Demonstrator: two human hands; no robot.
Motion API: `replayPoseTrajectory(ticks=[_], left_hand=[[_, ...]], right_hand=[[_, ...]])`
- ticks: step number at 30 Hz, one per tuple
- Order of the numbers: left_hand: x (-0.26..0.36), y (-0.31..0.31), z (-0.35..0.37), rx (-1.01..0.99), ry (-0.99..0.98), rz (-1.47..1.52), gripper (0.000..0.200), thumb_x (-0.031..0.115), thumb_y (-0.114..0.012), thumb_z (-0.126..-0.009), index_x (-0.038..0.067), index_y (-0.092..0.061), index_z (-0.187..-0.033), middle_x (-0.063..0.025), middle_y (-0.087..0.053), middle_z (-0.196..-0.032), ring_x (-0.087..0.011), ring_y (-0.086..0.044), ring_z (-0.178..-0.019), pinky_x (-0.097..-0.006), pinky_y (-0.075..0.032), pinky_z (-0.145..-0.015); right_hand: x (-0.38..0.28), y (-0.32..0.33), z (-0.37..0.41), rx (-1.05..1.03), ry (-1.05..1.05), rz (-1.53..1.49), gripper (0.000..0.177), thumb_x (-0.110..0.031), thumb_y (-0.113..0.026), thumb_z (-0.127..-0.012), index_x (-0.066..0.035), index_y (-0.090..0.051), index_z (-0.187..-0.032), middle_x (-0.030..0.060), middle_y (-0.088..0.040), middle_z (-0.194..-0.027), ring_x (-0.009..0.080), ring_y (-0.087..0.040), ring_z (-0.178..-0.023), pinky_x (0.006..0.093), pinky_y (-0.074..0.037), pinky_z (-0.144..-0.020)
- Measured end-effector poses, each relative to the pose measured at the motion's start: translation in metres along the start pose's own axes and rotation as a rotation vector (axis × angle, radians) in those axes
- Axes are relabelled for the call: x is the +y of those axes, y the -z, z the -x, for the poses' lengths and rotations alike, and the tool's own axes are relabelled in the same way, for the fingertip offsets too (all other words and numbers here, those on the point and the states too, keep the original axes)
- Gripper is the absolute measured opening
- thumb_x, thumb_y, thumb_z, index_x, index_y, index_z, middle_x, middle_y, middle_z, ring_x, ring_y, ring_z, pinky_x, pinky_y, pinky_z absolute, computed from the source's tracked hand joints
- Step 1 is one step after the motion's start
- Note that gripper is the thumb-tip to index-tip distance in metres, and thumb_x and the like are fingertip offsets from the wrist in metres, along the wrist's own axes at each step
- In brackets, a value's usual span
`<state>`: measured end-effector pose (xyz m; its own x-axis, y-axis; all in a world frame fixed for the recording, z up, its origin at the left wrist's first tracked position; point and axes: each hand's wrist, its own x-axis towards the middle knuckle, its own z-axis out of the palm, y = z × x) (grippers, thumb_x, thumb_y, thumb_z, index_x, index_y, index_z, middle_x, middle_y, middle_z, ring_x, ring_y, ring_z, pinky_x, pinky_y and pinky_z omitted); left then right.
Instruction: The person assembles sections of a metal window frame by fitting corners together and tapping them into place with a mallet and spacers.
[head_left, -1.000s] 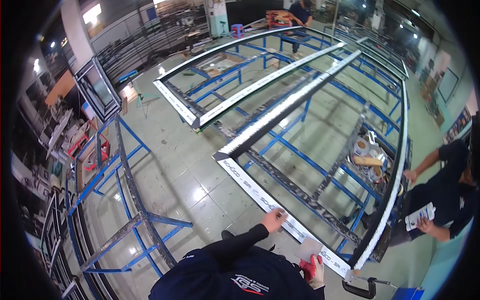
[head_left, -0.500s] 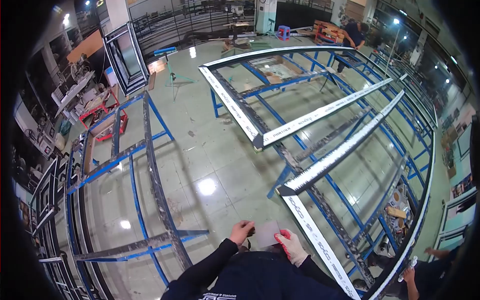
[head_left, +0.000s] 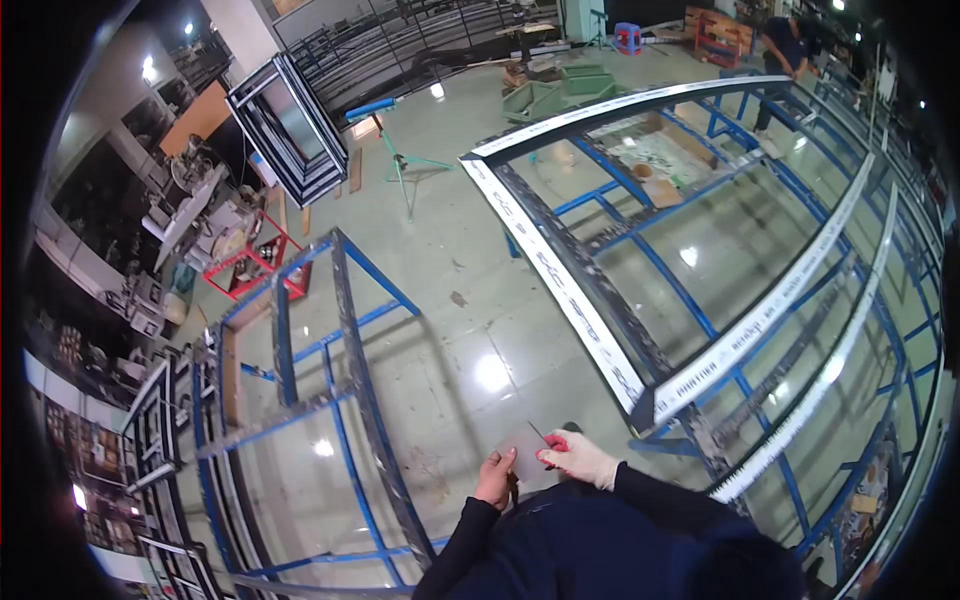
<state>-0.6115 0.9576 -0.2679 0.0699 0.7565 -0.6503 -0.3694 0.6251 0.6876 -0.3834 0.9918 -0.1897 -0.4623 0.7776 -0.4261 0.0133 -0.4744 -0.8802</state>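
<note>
In front of my body, my right hand (head_left: 582,459), in a white glove with red fingertips, grips a thin pale sheet (head_left: 526,455) by its edge. A dark thin edge slants up beside those fingers. My left hand (head_left: 494,478) is bare, its fingers curled and its fingertips right by the sheet's left side. Something dark shows under the left hand; what it holds, I cannot tell. Ahead and right lies a large black frame (head_left: 570,300) with white printed protective film, resting on blue metal stands (head_left: 670,285). Its near mitred corner (head_left: 640,408) is close beyond my right hand.
A blue work stand (head_left: 375,440) stands at my left. Further off are a green roller stand (head_left: 400,160), leaning black frames (head_left: 290,130) and a red cart (head_left: 255,262). A person (head_left: 785,48) works at the far right. Tiled floor (head_left: 455,350) runs between the stands.
My view has swung right and my body has turned. The sheet is now tilted more edge-on between my hands. The nearby person at the lower right has left the view.
</note>
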Motion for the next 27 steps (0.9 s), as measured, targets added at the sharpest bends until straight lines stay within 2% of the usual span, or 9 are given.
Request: replayPoseTrajectory(ticks=[1,3,5,7,11,16,19,22,27], left_hand=[[0.019,0.008,-0.019,0.032,-0.034,0.030,0.027,0.033,-0.064,-0.100,0.011,-0.058,-0.113,0.0036,-0.051,-0.078,-0.0099,-0.049,-0.067,-0.0299,-0.049,-0.071],[0.129,-0.025,-0.032,0.096,-0.055,0.168,0.028,0.032,-0.063,-0.101,0.008,-0.058,-0.115,-0.0047,-0.067,-0.103,-0.0186,-0.066,-0.093,-0.0362,-0.054,-0.086],[0.169,-0.017,-0.071,0.049,-0.044,0.252,0.027,0.031,-0.061,-0.102,0.008,-0.057,-0.116,-0.0057,-0.067,-0.108,-0.0222,-0.066,-0.104,-0.0382,-0.054,-0.090],[0.194,-0.003,-0.119,0.172,-0.075,0.333,0.026,0.030,-0.059,-0.103,0.009,-0.056,-0.118,-0.0053,-0.067,-0.108,-0.0209,-0.066,-0.100,-0.0371,-0.054,-0.087],[0.267,0.049,-0.236,0.318,-0.105,0.293,0.023,0.027,-0.055,-0.103,0.013,-0.057,-0.120,-0.0028,-0.065,-0.106,-0.0166,-0.061,-0.096,-0.0357,-0.048,-0.082],[0.430,0.085,-0.363,0.226,-0.125,0.223,0.013,0.015,-0.050,-0.102,0.008,-0.056,-0.112,-0.0043,-0.063,-0.099,-0.0153,-0.062,-0.088,-0.0313,-0.053,-0.076],[0.524,0.076,-0.452,0.096,-0.068,0.014,0.013,0.016,-0.049,-0.103,0.009,-0.056,-0.111,-0.0048,-0.063,-0.100,-0.0157,-0.063,-0.087,-0.0319,-0.054,-0.077],[0.618,0.037,-0.529,-0.018,-0.030,-0.097,0.011,0.019,-0.049,-0.105,0.011,-0.056,-0.109,-0.0034,-0.065,-0.096,-0.0160,-0.064,-0.086,-0.0331,-0.053,-0.079],[0.704,-0.010,-0.678,-0.116,0.020,-0.158,0.009,0.021,-0.052,-0.103,0.013,-0.056,-0.103,-0.0024,-0.066,-0.093,-0.0153,-0.063,-0.086,-0.0342,-0.052,-0.081]], right_hand=[[-0.033,0.006,-0.025,-0.035,-0.020,0.081,0.044,-0.024,-0.067,-0.097,0.006,-0.056,-0.126,0.0093,-0.070,-0.100,0.0140,-0.067,-0.088,0.0292,-0.055,-0.075],[-0.140,0.021,-0.098,-0.113,0.012,0.516,0.048,-0.030,-0.069,-0.094,0.004,-0.058,-0.126,0.0122,-0.073,-0.097,0.0147,-0.070,-0.086,0.0301,-0.055,-0.075],[-0.166,0.029,-0.164,-0.161,0.122,0.556,0.048,-0.033,-0.070,-0.093,0.003,-0.061,-0.124,0.0109,-0.073,-0.095,0.0143,-0.070,-0.084,0.0301,-0.054,-0.074],[-0.196,0.031,-0.223,-0.173,0.024,0.537,0.047,-0.033,-0.070,-0.093,0.003,-0.062,-0.121,0.0108,-0.072,-0.094,0.0145,-0.069,-0.084,0.0295,-0.054,-0.073],[-0.221,0.026,-0.364,-0.138,-0.047,0.303,0.043,-0.030,-0.069,-0.095,0.004,-0.063,-0.120,0.0098,-0.071,-0.095,0.0139,-0.067,-0.083,0.0289,-0.054,-0.072],[-0.300,0.030,-0.498,0.024,-0.032,0.149,0.045,-0.028,-0.069,-0.096,0.006,-0.059,-0.125,0.0099,-0.070,-0.097,0.0126,-0.065,-0.082,0.0278,-0.053,-0.071],[-0.381,0.052,-0.555,0.128,-0.071,0.085,0.044,-0.025,-0.068,-0.096,0.006,-0.058,-0.126,0.0104,-0.071,-0.099,0.0133,-0.066,-0.088,0.0283,-0.053,-0.076],[-0.398,0.090,-0.618,0.294,0.062,-0.099,0.038,-0.022,-0.066,-0.098,0.005,-0.059,-0.124,0.0090,-0.070,-0.103,0.0138,-0.066,-0.092,0.0299,-0.053,-0.082],[-0.426,0.153,-0.722,0.489,0.262,-0.306,0.036,-0.021,-0.065,-0.099,0.005,-0.059,-0.122,0.0076,-0.068,-0.105,0.0132,-0.064,-0.094,0.0308,-0.054,-0.083]])
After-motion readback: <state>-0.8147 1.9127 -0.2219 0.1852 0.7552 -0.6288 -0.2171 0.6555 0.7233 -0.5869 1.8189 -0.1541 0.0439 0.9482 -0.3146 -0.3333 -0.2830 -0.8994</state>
